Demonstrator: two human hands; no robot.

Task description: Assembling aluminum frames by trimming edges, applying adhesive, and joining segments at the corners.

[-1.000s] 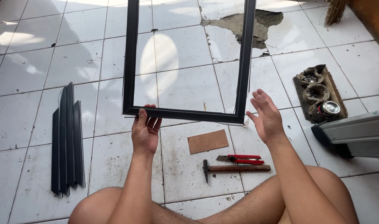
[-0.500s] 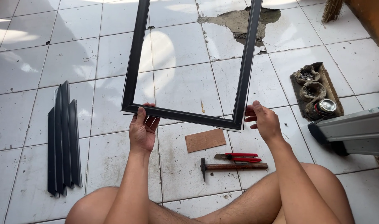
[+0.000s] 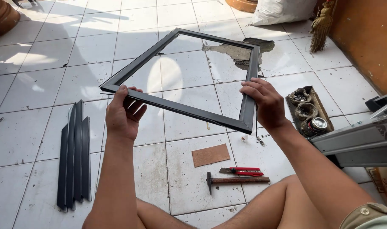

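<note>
- Dark metal frame (image 3: 189, 111) is held up in the air over the white tile floor (image 3: 41, 127), tipped so its far corner points away.
- Left hand (image 3: 123, 113) grips the near bar of the frame close to its left corner. Its fingers (image 3: 136, 108) are curled around the bar, clamped on it.
- Right hand (image 3: 264, 103) holds the right bar near the front corner. Its fingers (image 3: 248, 90) are wrapped over the bar, clamped on it too.
- Through the frame you can see the tiles and a broken patch (image 3: 233, 53) of floor.
- Dark strips (image 3: 75, 157) lie in a bunch on the floor, left of the left arm.
- Under the frame, on the floor, lie a brown card (image 3: 210, 154), a red cutter (image 3: 242, 171) and a hammer (image 3: 236, 181). The cutter is just beside the hammer.
- A tray (image 3: 310, 111) with a can and other bits sits on the floor right of the right hand.
- A long grey metal bar (image 3: 354, 140) lies at the right edge.
- A white sack (image 3: 282, 10) and a broom (image 3: 321, 23) are far back by the orange wall.
</note>
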